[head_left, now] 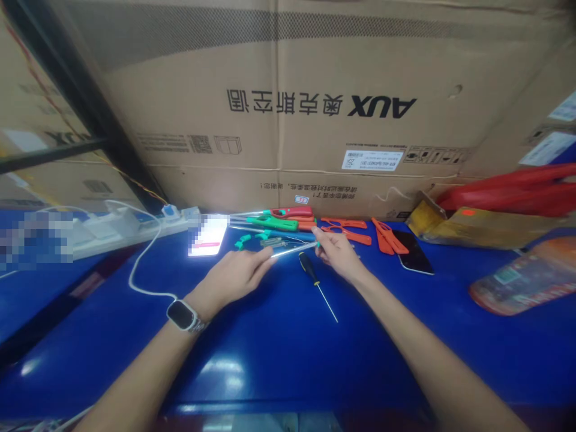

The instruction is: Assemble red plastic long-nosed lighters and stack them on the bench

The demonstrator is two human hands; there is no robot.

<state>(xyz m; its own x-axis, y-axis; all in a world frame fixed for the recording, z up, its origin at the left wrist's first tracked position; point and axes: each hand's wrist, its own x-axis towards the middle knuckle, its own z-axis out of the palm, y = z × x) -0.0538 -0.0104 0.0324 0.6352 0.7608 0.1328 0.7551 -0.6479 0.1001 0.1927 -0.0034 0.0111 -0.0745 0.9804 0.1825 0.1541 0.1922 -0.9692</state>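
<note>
My left hand [245,270] is closed on one end of a thin silver metal tube [293,249]. At its other end my right hand [335,252] pinches it, where a small teal bit shows. Right behind the hands lie long-necked lighters, one with a red handle [294,212] and one with a green handle [279,224]. Small teal plastic pieces [243,241] are beside my left hand. Orange handle shells [346,231] lie past my right hand. Below the tube rests a screwdriver [310,270] with a black and yellow handle, its shaft pointing towards me.
A lit phone [208,235] lies at the left, near a white power strip [121,234] with a cable. On the right are a dark phone [414,252], a plastic jar [522,279] and an open carton [472,228]. A large cardboard box [202,138] stands behind the blue table [279,342].
</note>
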